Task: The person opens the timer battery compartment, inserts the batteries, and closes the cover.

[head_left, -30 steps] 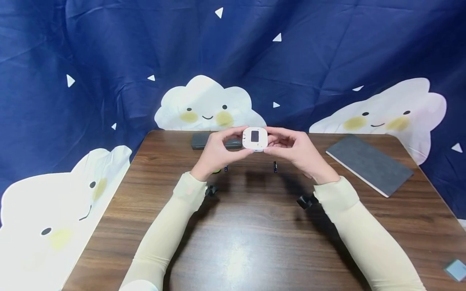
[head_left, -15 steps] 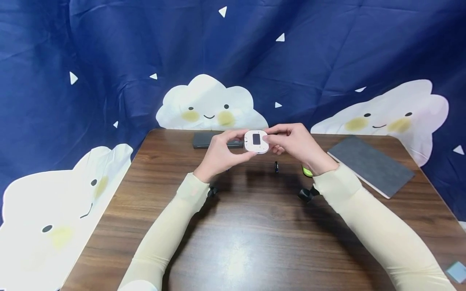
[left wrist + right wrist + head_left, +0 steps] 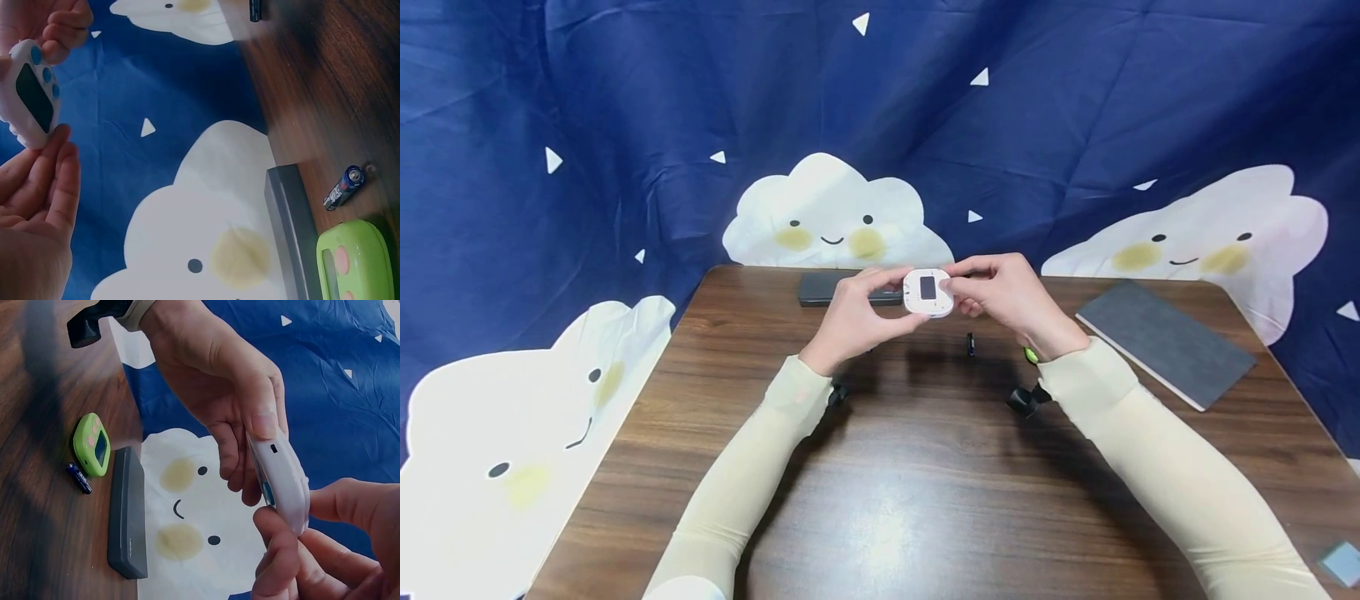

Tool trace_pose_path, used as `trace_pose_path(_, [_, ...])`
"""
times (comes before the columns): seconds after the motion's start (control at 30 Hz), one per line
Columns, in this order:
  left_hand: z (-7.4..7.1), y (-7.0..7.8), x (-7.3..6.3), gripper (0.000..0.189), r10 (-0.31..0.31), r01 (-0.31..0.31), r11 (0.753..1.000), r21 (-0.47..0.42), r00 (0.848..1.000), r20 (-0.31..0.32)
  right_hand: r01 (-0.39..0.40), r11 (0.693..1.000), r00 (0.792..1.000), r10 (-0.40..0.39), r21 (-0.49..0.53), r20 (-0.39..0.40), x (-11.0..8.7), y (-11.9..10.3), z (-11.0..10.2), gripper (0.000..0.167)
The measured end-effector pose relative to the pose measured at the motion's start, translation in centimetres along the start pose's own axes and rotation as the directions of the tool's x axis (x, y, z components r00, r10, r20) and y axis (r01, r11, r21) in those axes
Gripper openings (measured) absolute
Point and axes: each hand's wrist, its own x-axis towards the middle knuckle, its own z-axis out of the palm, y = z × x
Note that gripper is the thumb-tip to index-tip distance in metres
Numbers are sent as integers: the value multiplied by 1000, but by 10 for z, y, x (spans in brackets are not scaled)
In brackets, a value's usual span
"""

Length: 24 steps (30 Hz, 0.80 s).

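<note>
A small white digital timer (image 3: 928,292) is held up above the table between both hands. The left hand (image 3: 852,318) grips its left side, thumb along the lower edge. From the right side the right hand (image 3: 1018,300) pinches it, with the thumb on the face bearing a dark rectangle. In the left wrist view the timer's opposite face (image 3: 36,94) has a dark screen and three blue buttons. A small slot shows in its white edge (image 3: 284,472) in the right wrist view.
A green timer with pink buttons (image 3: 356,262) and a battery (image 3: 344,187) lie by a dark grey case (image 3: 827,289). Another battery (image 3: 971,344) lies below the hands. A grey notebook (image 3: 1165,342) is at the back right, a light blue block (image 3: 1342,563) at the right edge.
The right thumb has moved from the timer's lower edge onto its face, and the right wrist has turned. The timer has tilted slightly. Over the last half second little has moved.
</note>
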Motion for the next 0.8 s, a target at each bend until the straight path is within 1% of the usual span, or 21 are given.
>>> trace_pose_path(0.2, [2,-2,0,62,6,-6,1000,29,1000,-11,3,1000,1000,-3,1,-5,1,2,0,36])
trace_pose_path(0.5, [3,-4,-1,61,-1,2,1000,29,1000,-7,-5,1000,1000,4,-28,-25,2,5,1,37])
trace_pose_path(0.67, [3,-6,-1,62,0,0,999,38,1000,-2,0,1000,1000,-1,-11,-28,3,7,2,35])
trace_pose_path(0.8, [2,-7,0,62,-2,2,999,35,1000,-7,-1,1000,1000,1,-4,-14,3,6,1,36])
